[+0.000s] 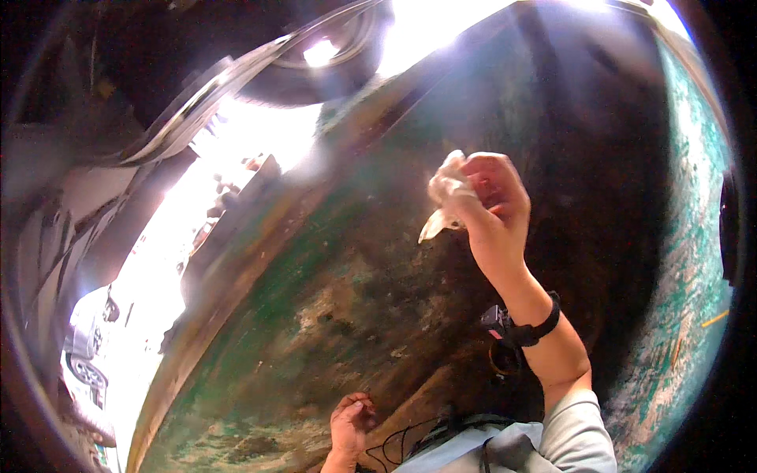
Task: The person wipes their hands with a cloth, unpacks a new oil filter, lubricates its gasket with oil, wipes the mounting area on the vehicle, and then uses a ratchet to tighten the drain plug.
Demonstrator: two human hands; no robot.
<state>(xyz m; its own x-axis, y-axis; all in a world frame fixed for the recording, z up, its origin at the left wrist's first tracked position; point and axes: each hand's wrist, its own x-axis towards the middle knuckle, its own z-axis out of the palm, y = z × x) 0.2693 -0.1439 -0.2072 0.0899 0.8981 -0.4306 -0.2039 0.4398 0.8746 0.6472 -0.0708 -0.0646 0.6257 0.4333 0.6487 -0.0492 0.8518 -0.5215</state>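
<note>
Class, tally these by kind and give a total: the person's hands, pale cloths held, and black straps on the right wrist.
Hands: 2 (left hand, right hand)
Pale cloths: 1 (pale cloth, in the right hand)
Black straps: 1 (black strap, on the right wrist)
Total: 4

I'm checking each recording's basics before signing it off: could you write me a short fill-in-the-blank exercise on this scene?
1. The pale, cloth-like piece is held in the person's ____ hand.
2. The strap worn on the same arm is ____ in colour.
3. By height in the picture, the left hand is the ____ of the two.

Missing words: right; black; lower.
</note>
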